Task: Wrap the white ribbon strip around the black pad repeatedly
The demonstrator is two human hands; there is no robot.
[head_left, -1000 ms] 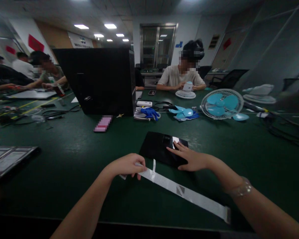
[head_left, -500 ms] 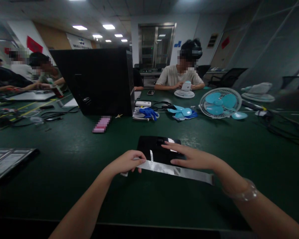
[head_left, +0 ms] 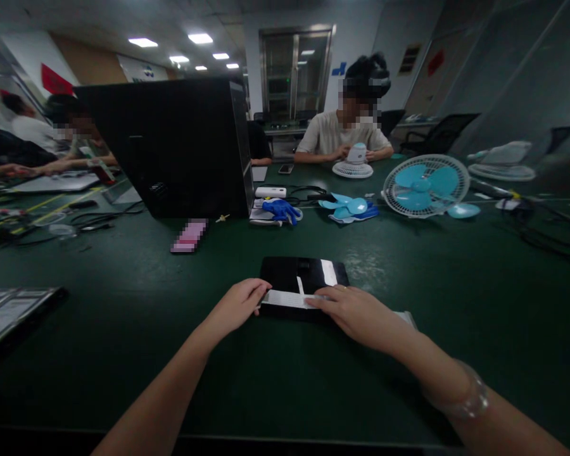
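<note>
A black flat panel (head_left: 280, 269) lies on the green table in front of me, with a white label (head_left: 329, 272) at its right. Across its near side runs a silver-white flat ribbon cable (head_left: 285, 298), and a narrow white tab (head_left: 300, 285) sticks up from it. My left hand (head_left: 237, 304) is closed at the panel's left edge, pinching the cable's left end between thumb and fingers. My right hand (head_left: 356, 310) lies over the cable, fingertips apart and pressing on it near the tab. The cable's right end shows beyond that wrist; its middle is hidden.
A large black computer case (head_left: 171, 152) stands at the back left. Beyond the panel are a pink phone (head_left: 189, 235), blue gloves (head_left: 281, 211), blue fan blades (head_left: 344, 206) and a fan (head_left: 420, 183). A co-worker (head_left: 344, 136) sits opposite. A framed board (head_left: 19, 313) lies left.
The ribbon cable has moved away from me onto the panel's near side. My right hand has come down from above the panel onto the cable; my left hand still grips its end.
</note>
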